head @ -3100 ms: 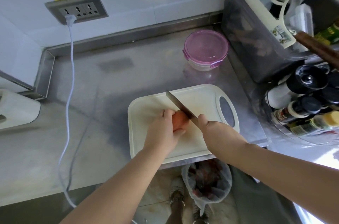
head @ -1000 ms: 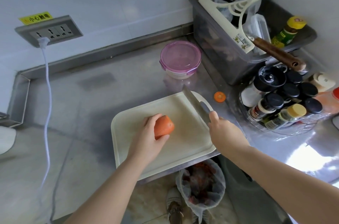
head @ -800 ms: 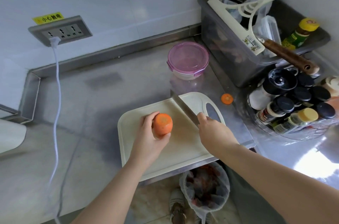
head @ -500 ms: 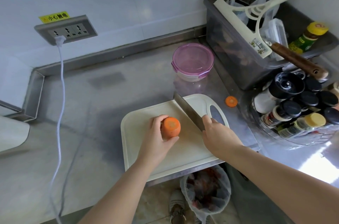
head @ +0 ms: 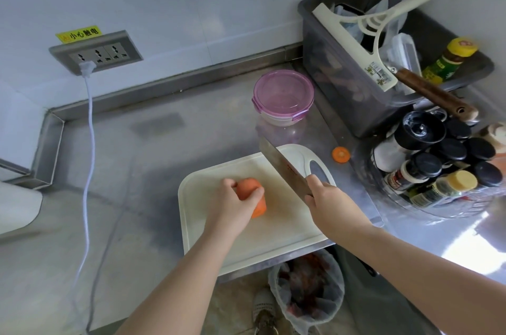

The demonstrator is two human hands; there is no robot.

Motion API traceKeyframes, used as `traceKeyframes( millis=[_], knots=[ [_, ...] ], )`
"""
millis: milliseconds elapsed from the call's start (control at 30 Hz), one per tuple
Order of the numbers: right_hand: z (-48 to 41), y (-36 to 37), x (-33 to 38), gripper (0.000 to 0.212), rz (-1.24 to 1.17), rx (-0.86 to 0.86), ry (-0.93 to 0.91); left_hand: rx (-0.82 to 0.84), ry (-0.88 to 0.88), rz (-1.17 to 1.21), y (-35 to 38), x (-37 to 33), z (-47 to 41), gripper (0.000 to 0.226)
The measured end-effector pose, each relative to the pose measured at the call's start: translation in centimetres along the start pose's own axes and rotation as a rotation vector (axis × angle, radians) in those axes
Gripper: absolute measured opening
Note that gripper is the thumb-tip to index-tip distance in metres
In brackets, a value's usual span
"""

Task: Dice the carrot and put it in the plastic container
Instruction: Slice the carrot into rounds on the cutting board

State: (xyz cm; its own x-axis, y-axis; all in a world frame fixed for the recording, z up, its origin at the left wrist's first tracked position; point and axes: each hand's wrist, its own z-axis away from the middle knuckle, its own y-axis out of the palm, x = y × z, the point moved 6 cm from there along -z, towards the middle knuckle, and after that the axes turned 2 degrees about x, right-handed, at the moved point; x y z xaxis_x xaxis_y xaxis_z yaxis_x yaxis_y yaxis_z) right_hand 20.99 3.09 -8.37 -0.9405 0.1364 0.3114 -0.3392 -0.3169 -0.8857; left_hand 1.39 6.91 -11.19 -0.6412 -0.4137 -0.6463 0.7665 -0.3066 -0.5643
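Note:
A short orange carrot [head: 252, 195] stands on end on the white cutting board [head: 284, 222]. My left hand [head: 232, 203] grips it from the left, thumb and fingers around its top. My right hand [head: 327, 203] holds a cleaver [head: 284, 167] by the handle, blade raised and slanting up-left, to the right of the carrot and apart from it. A cut carrot end slice [head: 341, 154] lies on the steel counter beyond the board. The round plastic container [head: 283, 97] with a pink lid stands shut behind the board.
A grey bin [head: 342, 82] with a squeegee and bottles stands at the back right. A rack of spice jars [head: 438, 167] is right of the board. A white cable [head: 89, 148] hangs from the wall socket. A bagged waste bin [head: 306, 288] is on the floor below the counter edge.
The carrot's end was cut off and its slice lies on the counter to the right. My left hand turned the carrot and stood it upright. The cleaver stays raised at the right.

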Motion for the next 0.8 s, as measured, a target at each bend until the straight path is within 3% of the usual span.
traceKeyframes(
  millis=[167, 300, 367, 467, 567, 600, 800],
  knots=[
    [0.1, 1.0, -0.4, 0.027, 0.202, 0.103, 0.004, 0.022, -0.068, 0.001, -0.3, 0.4, -0.3, 0.069],
    [0.2, 2.3, -0.8, 0.034, 0.25, 0.148, -0.02, 0.101, -0.131, 0.188, -0.6, 0.8, -1.0, 0.047],
    [-0.1, 2.3, -1.2, 0.03, 0.14, 0.118, 0.015, 0.074, -0.038, 0.196, -0.9, 0.1, -0.9, 0.051],
    [-0.2, 0.7, -0.7, 0.018, 0.032, 0.024, 0.015, -0.086, 0.213, 0.006, -1.4, -1.6, 0.0, 0.043],
    [-0.3, 0.2, -0.5, 0.03, 0.101, -0.133, -0.052, -0.181, 0.427, -0.136, -0.9, -2.8, 1.4, 0.051],
    [-0.3, 0.7, -0.8, 0.033, 0.123, -0.068, -0.013, -0.186, 0.469, -0.168, -0.5, -3.0, 1.7, 0.053],
    [-0.5, 1.8, -1.7, 0.031, 0.158, 0.003, 0.03, -0.173, 0.449, -0.217, 0.0, -2.4, 2.1, 0.059]
  ],
)
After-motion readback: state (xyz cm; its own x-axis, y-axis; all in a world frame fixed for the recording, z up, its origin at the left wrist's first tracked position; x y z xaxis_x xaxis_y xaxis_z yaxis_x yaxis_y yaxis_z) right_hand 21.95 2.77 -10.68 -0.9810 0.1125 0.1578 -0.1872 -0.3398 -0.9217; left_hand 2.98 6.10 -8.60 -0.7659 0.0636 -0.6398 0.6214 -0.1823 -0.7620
